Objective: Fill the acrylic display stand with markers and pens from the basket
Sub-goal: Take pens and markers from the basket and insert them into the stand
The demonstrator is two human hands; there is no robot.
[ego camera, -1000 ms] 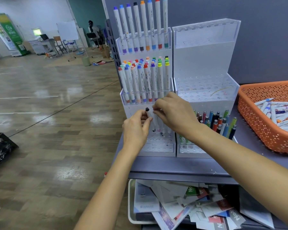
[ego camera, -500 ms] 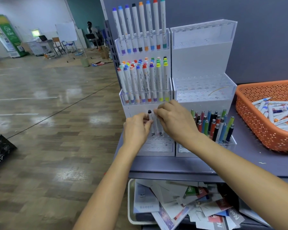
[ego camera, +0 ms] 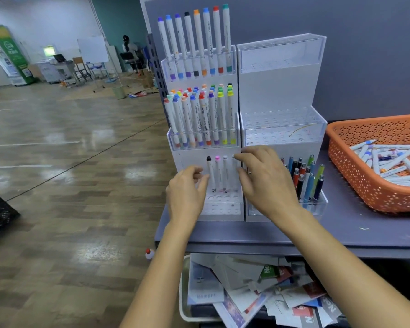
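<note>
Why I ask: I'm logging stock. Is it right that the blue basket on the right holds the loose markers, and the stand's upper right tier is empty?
Not quite: the head view shows the basket is orange, not blue. It does hold loose markers, and the stand's upper right tier is empty.

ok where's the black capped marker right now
The black-capped marker stands in the left stand's bottom tier, just right of the left hand, beside a pink-capped marker.
</note>
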